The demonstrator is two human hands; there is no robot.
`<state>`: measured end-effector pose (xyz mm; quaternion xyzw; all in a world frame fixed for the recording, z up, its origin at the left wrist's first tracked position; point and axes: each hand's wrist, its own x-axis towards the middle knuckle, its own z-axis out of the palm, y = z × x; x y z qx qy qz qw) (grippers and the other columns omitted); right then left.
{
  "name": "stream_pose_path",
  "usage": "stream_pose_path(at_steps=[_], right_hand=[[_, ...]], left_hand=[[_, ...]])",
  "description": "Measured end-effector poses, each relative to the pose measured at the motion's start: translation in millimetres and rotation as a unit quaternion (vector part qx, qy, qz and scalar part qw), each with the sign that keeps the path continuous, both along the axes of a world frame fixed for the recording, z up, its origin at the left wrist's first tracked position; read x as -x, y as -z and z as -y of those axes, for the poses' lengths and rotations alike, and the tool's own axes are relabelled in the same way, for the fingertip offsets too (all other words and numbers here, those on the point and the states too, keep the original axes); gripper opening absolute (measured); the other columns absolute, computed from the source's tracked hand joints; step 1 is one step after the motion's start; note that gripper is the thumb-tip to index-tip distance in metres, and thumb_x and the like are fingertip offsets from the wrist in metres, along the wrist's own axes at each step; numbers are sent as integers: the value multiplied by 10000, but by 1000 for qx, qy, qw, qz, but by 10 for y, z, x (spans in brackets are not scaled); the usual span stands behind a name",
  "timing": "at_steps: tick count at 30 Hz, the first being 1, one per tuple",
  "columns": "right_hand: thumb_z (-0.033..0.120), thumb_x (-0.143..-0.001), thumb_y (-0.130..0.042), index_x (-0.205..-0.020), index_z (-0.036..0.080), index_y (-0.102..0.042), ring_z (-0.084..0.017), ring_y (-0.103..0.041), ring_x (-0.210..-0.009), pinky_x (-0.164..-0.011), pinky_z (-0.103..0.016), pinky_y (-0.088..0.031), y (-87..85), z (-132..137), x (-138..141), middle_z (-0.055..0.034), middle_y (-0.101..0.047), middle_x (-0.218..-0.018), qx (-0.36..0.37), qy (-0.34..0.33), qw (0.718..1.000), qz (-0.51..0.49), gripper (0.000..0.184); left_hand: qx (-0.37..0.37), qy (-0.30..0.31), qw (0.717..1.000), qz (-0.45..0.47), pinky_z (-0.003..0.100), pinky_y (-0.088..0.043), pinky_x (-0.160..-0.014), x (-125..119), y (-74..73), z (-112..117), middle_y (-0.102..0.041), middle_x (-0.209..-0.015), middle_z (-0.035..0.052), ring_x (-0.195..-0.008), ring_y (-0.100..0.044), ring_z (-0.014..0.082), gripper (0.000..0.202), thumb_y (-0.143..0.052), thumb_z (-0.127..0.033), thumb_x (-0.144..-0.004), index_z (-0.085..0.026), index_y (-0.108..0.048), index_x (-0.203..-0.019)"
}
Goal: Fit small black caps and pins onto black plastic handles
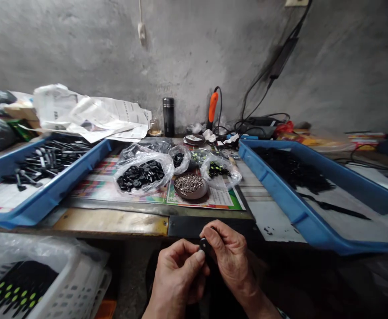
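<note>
Black plastic disc (204, 245) pinched tightly between left hand (177, 275) and right hand (229, 258), just nearer than the workbench edge (110, 223), left blue tray (47, 195) and right blue tray (300, 212) beyond.

**Two bare hands, creased knuckles**

The left hand (177, 277) and the right hand (230, 261) are bare, with short nails and deeply creased skin. Behind the right hand, a bare forearm (256, 301) reaches a sliver of patterned cuff (283, 314), mostly cut off.

Workbench (110, 222) with two blue plastic trays (296, 212)
</note>
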<state>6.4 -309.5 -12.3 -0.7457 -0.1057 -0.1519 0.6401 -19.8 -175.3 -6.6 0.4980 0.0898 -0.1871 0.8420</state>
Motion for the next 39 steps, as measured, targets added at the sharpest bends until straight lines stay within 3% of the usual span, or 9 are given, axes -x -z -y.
stream_pose_path(at_steps=[2, 8, 16, 20, 26, 30, 33, 39], right_hand=[[420, -979, -577, -711, 152, -615, -101, -454, -542, -497, -177, -351, 28, -4, 9, 13, -501, -602, 4, 16, 1000, 7, 381], [599, -898, -657, -740, 150, -577, -57, -288, -393, -354, -161, -195, 119, 70, -63, 56, -402, -526, -132, -129, 972, -146, 483], [438, -890, -705, -918, 135, -627, -57, -376, -489, -442, -141, -292, -27, 144, -49, 48, -478, -620, -90, -183, 969, -143, 314], [285, -862, -657, -920, 150, -618, -67, -418, -509, -463, -145, -336, -81, 153, -16, 53, -502, -620, -36, -163, 972, -166, 152], [264, -811, -598, -829, 152, -589, -86, -474, -528, -482, -162, -374, -108, 43, 16, 43, -513, -632, -11, -103, 983, -154, 113], [301, -848, -626, -867, 148, -605, -81, -436, -526, -461, -156, -339, -94, 56, 21, 42, -492, -636, -14, -122, 981, -151, 156], [416, -902, -652, -911, 141, -615, -73, -393, -497, -443, -153, -306, -76, 129, -8, 49, -464, -613, -45, -163, 975, -143, 278], [565, -950, -607, -785, 134, -612, -67, -343, -436, -395, -162, -236, -20, 154, -69, 49, -428, -540, -53, -164, 978, -116, 462]], left_hand=[[-4, -5, 1000, -4, 120, -281, -328, 3, 2, 18, -662, -556, 15, -345, -461, 48, 513, -914, -523, -596, -141, -606, -743], [-13, -5, 1000, 5, 118, -270, -333, 10, 23, 29, -645, -557, 10, -358, -421, 31, 503, -902, -528, -618, -131, -612, -722], [-17, -18, 999, 39, 135, -285, -341, -45, 38, -11, -641, -579, 8, -362, -407, 26, 483, -900, -517, -631, -125, -636, -731], [-28, -10, 998, 47, 137, -277, -337, -25, 66, -9, -621, -559, 2, -355, -404, 28, 507, -887, -555, -629, -128, -625, -710], [-45, -10, 997, 54, 134, -291, -346, -31, 112, 1, -583, -529, -13, -366, -415, 32, 524, -868, -586, -638, -126, -624, -694], [-42, -18, 998, 46, 134, -291, -340, -50, 89, -3, -605, -544, -8, -362, -419, 33, 525, -874, -582, -630, -130, -617, -704], [-35, -4, 998, 53, 134, -282, -335, -42, 52, -18, -622, -557, 1, -357, -421, 32, 517, -878, -571, -632, -130, -617, -702], [-11, 22, 999, 31, 134, -255, -330, -11, 9, -28, -622, -533, 1, -335, -402, 30, 486, -879, -542, -649, -138, -612, -696]])
